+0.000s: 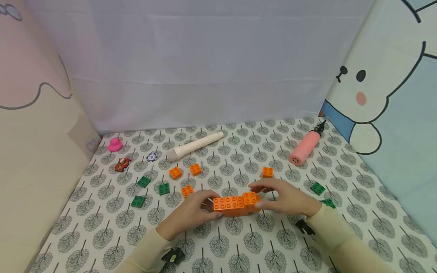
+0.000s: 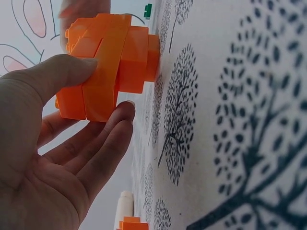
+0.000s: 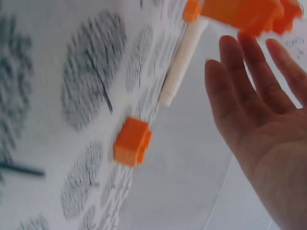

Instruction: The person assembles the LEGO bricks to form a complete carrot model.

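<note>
A row of joined orange blocks (image 1: 233, 205) sits near the middle of the bench (image 1: 218, 250), running from nine to three o'clock, with a raised block at its three o'clock end; the left hand (image 1: 194, 211) grips the nine o'clock end between thumb and fingers; the right hand (image 1: 286, 197) is at the three o'clock end, its fingers loosely spread and clasping nothing, its thumb tip just at the raised block, though I cannot tell whether it touches; taking the row as the clock's centre, a loose orange block (image 1: 268, 172) lies between one and two, three more orange blocks (image 1: 195, 169) around ten, three green blocks (image 1: 164, 189) between nine and ten, and two green blocks (image 1: 318, 188) near three, one partly hidden by the right sleeve (image 1: 332, 223); farther off, a pink pump (image 1: 306, 146) lies at two, a whitish stick (image 1: 198, 145) at eleven and a pink duck (image 1: 115, 145) at ten.
</note>
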`<action>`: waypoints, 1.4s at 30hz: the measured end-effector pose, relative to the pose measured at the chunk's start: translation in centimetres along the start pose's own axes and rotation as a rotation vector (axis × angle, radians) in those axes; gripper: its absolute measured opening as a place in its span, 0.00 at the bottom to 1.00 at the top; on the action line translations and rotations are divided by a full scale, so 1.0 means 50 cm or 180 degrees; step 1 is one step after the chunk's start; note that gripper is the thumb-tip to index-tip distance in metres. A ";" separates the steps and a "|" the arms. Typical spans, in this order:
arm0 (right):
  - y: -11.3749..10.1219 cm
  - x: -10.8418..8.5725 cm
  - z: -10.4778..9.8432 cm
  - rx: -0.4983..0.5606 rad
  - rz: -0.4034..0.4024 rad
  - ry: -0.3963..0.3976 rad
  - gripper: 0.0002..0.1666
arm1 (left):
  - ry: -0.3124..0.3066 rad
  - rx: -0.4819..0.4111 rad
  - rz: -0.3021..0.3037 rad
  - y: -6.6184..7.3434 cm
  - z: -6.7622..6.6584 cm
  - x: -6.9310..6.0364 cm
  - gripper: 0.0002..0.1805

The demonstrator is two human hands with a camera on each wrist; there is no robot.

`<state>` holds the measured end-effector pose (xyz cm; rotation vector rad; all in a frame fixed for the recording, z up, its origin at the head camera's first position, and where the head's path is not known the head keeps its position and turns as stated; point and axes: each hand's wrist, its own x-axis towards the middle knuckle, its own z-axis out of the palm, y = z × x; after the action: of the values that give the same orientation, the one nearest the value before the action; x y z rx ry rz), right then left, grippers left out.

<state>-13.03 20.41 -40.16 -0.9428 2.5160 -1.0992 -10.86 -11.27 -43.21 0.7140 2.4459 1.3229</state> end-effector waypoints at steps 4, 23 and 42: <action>0.023 0.008 -0.035 -0.0195 0.0211 0.0290 0.30 | -0.0028 -0.0041 -0.0027 -0.001 0.001 0.000 0.17; 0.095 0.061 -0.046 -0.1496 0.0771 0.0386 0.23 | -0.0035 0.0022 -0.0037 0.001 0.001 0.003 0.19; -0.055 0.029 0.035 -0.0387 -0.0777 0.0958 0.24 | -0.0003 0.0076 0.0042 -0.002 0.002 0.003 0.18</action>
<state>-12.08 17.10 -39.31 -1.2268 2.7909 -1.2523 -10.98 -11.14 -43.38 0.7375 2.4644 1.3002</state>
